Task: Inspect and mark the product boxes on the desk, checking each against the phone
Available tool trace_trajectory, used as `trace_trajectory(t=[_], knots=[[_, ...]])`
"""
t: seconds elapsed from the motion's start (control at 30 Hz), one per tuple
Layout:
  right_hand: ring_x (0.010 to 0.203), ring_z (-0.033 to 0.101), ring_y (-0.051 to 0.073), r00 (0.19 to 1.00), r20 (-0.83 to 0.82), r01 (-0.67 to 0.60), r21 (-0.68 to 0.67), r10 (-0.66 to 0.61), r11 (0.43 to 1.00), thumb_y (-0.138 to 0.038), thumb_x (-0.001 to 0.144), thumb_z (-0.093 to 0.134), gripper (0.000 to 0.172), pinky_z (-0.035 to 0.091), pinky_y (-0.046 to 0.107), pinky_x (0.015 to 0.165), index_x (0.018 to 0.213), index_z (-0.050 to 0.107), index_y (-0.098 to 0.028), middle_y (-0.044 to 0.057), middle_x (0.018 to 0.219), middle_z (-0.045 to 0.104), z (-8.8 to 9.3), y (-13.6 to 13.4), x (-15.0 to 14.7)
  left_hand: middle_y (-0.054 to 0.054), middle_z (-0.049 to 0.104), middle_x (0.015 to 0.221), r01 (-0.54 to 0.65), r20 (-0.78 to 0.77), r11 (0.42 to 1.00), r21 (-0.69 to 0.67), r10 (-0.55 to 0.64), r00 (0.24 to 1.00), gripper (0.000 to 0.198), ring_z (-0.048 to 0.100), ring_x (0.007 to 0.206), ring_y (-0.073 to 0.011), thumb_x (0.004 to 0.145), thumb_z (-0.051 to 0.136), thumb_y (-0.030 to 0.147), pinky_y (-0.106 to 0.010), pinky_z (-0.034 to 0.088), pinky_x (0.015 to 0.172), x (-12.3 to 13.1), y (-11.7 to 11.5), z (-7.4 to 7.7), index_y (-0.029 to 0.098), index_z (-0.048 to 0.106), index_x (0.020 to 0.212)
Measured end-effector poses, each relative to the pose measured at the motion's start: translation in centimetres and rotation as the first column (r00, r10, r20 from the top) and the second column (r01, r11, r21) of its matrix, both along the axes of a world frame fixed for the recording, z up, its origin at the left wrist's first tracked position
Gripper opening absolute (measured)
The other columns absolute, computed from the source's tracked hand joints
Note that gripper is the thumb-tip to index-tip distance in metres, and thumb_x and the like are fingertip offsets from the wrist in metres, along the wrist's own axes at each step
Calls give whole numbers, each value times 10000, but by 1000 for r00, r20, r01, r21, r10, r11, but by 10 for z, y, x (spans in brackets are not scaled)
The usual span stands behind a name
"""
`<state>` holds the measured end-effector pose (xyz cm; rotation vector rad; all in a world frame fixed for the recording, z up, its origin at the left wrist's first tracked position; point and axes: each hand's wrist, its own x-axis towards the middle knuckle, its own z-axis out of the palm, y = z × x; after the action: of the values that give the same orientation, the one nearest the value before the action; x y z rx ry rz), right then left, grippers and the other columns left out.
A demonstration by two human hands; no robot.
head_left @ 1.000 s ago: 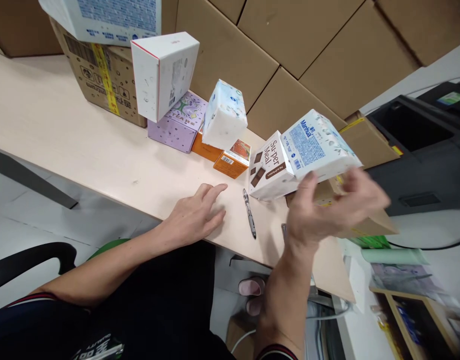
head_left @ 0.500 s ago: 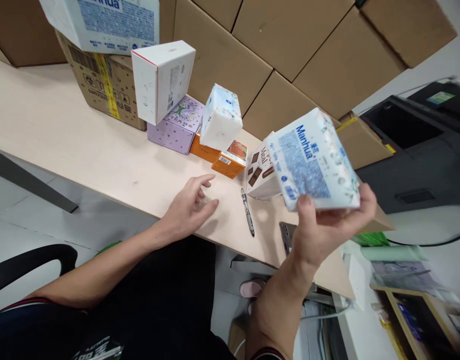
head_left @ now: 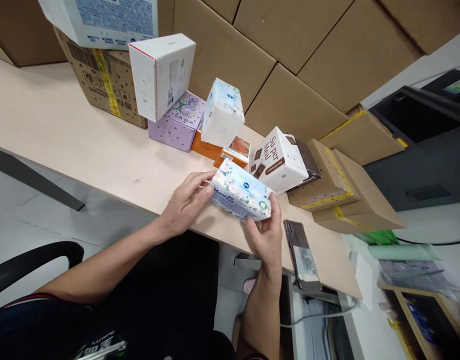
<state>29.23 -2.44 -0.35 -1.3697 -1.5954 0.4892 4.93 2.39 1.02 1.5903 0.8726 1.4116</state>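
Note:
Between my two hands is a tissue pack [head_left: 242, 192], white and blue with a flower print and "Manhua" on its side. My left hand [head_left: 188, 200] grips its left end, thumb in front. At the right end, my right hand [head_left: 266, 230] holds it with thumb and fingers. The pack is over the front part of the table and hides what lies beneath. Just behind it are orange boxes [head_left: 238, 150], with a second tissue pack [head_left: 223, 112] resting on top. A white "Su-per Meal" box [head_left: 278, 160] stands behind and to the right.
On the wooden table [head_left: 113, 160], a purple tea box [head_left: 173, 130] supports a white box [head_left: 162, 75]. A taped carton [head_left: 106, 90] carries a large tissue pack [head_left: 117, 22]. A phone [head_left: 302, 255] lies at the right front edge. Cardboard cartons [head_left: 327, 185] sit at right; more form a wall behind.
My right hand has brought the tissue pack left and down, turning it. My left hand has closed on its other end. The pen is now out of sight, and the phone shows fully.

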Motion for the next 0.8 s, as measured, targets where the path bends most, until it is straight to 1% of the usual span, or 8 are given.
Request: trace_trajectory(t=[0.2,0.27,0.37,0.43,0.53,0.63,0.7,0.8], knots=[[1511,470,312,999,0,42,-1,-42,999,-414,939,674,860,492,560,1168,1656,224,-263,198,1665,404,-2,-2,-1,-132,523,1578,119,-21,992,30,-119,993,561,524,1433,-299,989,643,341,-481,453,1197,1,2,-3,240,510,1525],[1467,519,321,996,-43,80,33,-79,996,-449,918,694,881,495,573,1157,1649,244,-250,204,1620,467,-1,-1,-1,-119,527,1580,126,-9,992,30,-125,992,611,563,1381,-298,957,683,321,-479,492,1152,-1,1,-4,262,505,1539],[1220,696,311,974,-172,159,64,-146,985,-527,931,651,836,593,536,1010,1620,306,-204,199,1362,684,4,-1,-3,-85,614,1480,54,-3,998,41,-54,999,528,636,1201,-271,963,680,375,-475,552,1038,-5,-1,-5,315,592,1480],[1054,744,293,952,-231,212,19,-202,977,-574,958,585,718,630,479,879,1540,446,-178,169,1187,754,7,-3,-4,-71,663,1387,-3,-4,998,59,3,1000,442,640,1160,-268,980,653,427,-493,549,1034,-6,-1,-4,336,659,1413],[870,739,246,950,-217,208,-98,-225,973,-637,999,452,624,621,405,737,1382,608,-170,138,1076,768,8,-4,-2,-70,689,1316,-52,-51,998,38,54,997,415,633,1221,-280,1019,580,482,-523,524,1097,-4,0,-1,342,674,1398],[672,668,182,967,-217,110,-124,-135,986,-690,1010,317,719,577,360,600,1440,563,-169,144,1089,754,6,-6,1,-64,664,1414,-37,-102,999,35,41,994,443,583,1356,-292,1055,507,503,-536,487,1171,0,2,1,330,634,1443],[714,673,180,980,-187,51,-97,-68,994,-683,987,409,713,598,373,639,1489,524,-190,162,1223,730,6,-7,3,-57,607,1513,-10,-117,999,49,16,993,469,537,1433,-303,1062,504,498,-544,459,1212,1,3,2,321,583,1489],[973,710,233,999,-35,26,-103,-30,994,-519,911,670,729,634,438,846,1553,462,-243,155,1395,672,6,-9,2,-57,523,1604,18,-133,998,52,-11,991,528,484,1495,-323,1051,542,468,-556,418,1254,0,3,1,312,498,1554]])
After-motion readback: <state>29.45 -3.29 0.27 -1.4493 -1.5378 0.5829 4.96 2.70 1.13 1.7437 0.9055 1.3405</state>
